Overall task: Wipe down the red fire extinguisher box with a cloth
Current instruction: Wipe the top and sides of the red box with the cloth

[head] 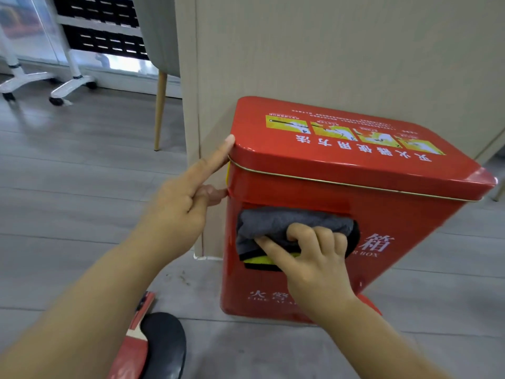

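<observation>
Grey and bunched, the soft cloth [295,224] sits in the grip of the right hand [314,255]: the fingers [322,236] are curled over its lower edge and the thumb lies stretched toward nine o'clock across a black-and-yellow part of the fabric. Hand and cloth are pressed against the upper front face of the red metal fire extinguisher box [273,283], just under the rim of its closed red lid [355,165]. At nine o'clock from the cloth, the left hand [175,206] has no grip on anything; its forefinger [218,154] is straight and touches the lid's near left corner, while a second finger touches the box's left edge lower down. The box stands upright on the grey plank floor [82,187], at about three o'clock in the view, its back against a beige wall panel [328,50]. The lid carries white characters and a row of yellow pictures; white lettering on the front is partly hidden by the right forearm. At seven o'clock from the box, on the floor, a black rounded object [164,343] lies over a flat red object [134,351]; what they are I cannot tell. At eleven o'clock, well apart, stand a pale wooden chair leg [161,110] and the white wheeled feet [71,88] of a stand.
</observation>
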The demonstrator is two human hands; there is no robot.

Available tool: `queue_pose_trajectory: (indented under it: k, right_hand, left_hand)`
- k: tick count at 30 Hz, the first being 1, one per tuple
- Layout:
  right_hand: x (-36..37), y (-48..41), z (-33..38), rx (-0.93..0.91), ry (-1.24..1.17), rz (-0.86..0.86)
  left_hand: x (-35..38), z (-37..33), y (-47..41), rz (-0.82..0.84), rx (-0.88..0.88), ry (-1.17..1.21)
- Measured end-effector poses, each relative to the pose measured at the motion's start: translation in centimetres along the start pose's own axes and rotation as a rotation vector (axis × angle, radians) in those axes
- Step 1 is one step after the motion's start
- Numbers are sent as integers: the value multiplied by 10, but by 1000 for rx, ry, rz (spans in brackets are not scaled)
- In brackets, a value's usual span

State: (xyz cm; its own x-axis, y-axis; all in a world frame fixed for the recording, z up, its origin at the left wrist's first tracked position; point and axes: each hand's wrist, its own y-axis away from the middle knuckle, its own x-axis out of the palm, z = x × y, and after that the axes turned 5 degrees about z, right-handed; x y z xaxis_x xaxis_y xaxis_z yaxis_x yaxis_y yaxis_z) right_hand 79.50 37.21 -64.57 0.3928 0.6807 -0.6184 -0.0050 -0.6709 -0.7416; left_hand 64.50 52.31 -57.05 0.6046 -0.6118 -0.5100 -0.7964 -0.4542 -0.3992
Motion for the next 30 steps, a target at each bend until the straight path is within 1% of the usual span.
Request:
queue_pose_trajectory:
  k: [1,3,7,10,12,15,17,19,24,27,30]
  right_hand:
    - [0,3,1,-1,-1,13]
    - [-7,-3,3,15,-12,-20]
    - [-34,-39,1,82,-113,-210]
    - [-45,-60,0,53,-148,-280]
    - [-42,-63,2,26,-136,-267]
    - [-27,-55,3,-23,-80,-184]
    - [-18,-43,1,-54,-41,-139]
    - [-14,-29,-4,-41,-18,-124]
    - [-22,-2,-37,195,6,-168]
    - [-25,13,-54,325,-39,-195]
    - [-28,28,-70,466,-130,-224]
  left_hand:
    - [1,-1,0,-11,3,11]
    - [2,-2,1,-24,6,14]
    - [4,0,0,-63,15,38]
    - [6,-1,-3,-89,15,77]
    - [6,-1,-3,-95,19,83]
    - [4,1,-3,-106,26,3]
    - [3,3,-4,-123,54,12]
    - [5,5,-5,-151,74,27]
    - [24,-1,-9,-280,99,116]
    - [38,-2,-13,-348,153,51]
    - [49,1,-17,-421,106,27]
